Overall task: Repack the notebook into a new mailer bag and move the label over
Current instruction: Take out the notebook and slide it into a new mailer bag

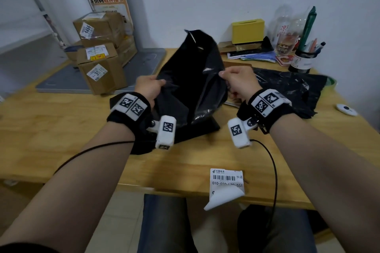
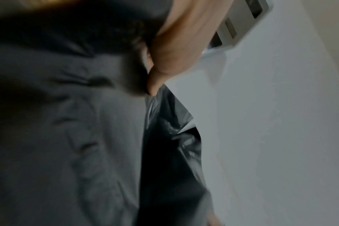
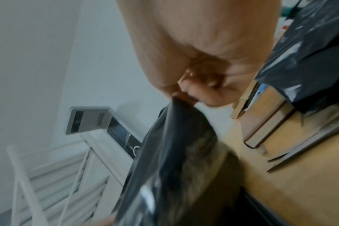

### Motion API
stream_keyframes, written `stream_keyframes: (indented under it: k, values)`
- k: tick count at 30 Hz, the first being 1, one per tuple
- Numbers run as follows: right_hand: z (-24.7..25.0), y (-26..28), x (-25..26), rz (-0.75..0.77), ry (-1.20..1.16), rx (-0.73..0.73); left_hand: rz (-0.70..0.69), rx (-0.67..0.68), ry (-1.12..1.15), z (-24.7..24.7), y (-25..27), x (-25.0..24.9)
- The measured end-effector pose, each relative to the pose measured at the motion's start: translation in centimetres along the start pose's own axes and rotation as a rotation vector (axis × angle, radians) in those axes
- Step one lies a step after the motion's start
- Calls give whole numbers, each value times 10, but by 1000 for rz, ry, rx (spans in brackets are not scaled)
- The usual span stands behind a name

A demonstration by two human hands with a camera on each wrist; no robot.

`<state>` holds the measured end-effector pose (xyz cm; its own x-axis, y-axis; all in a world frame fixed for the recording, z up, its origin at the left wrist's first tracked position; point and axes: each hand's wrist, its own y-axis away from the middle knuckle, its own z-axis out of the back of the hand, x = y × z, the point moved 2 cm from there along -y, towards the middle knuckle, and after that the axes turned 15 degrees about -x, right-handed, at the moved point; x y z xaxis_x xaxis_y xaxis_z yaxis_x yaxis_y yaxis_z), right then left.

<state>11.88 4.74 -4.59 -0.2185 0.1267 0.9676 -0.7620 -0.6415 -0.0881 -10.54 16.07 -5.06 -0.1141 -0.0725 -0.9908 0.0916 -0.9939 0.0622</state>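
Note:
Both hands hold a black mailer bag [image 1: 191,80] up over the middle of the table. My left hand [image 1: 150,88] pinches its left edge, the thumb [image 2: 155,82] pressed on the film [image 2: 170,137]. My right hand [image 1: 236,82] pinches the right edge [image 3: 174,152] between curled fingers [image 3: 199,94]. A brown-covered notebook [image 3: 267,122] lies on the table under my right hand, partly covered by a second, crumpled black bag [image 1: 287,88]. The white barcode label [image 1: 227,181] lies at the table's front edge, its lower part curled over the edge.
Cardboard parcels [image 1: 100,63] stand on a grey platform [image 1: 135,63] at the back left. A yellow box [image 1: 247,31], bottles, papers and a pen holder [image 1: 304,57] line the back right. A small white device [image 1: 346,110] lies far right. More black film [image 1: 205,127] lies flat under the held bag.

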Motion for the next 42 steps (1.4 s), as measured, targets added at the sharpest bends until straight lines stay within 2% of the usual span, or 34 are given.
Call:
stream_keyframes:
  k: [2,6,10,13,16,17,18,20,23,28,36,39,41,42]
  values:
    - [12,-6,-1,-21,5,-124,48,-107,-20,26,-26,6]
    - [23,-16,-6,-79,-165,-297,87,-180,-180,62,-48,16]
    - [34,-16,-2,49,-139,-438,81,-217,-326,80,-45,24]
    - [36,-21,-3,85,-117,-469,44,-230,-371,81,-35,18]
    - [37,-17,3,104,-137,-459,-17,-329,-266,71,-47,11]
    - [39,-16,4,117,-149,-463,-37,-311,-227,62,-40,4]
    - [41,-15,7,136,-163,-473,-58,-231,-209,49,-21,-5]
    - [45,-14,10,164,-199,-487,-64,-1,-218,19,22,-16]
    - [54,-17,16,208,-279,-515,121,305,-239,-28,54,-6]
    - [69,-23,24,250,-401,-538,435,524,-58,-88,66,11]
    - [72,-35,19,231,-419,-498,627,412,-16,-117,51,18]
    - [66,-31,22,253,-434,-474,610,372,1,-116,42,24]
    - [60,-27,23,258,-453,-444,566,299,8,-117,8,45]
    - [57,-26,24,257,-465,-426,589,251,53,-112,-4,50]
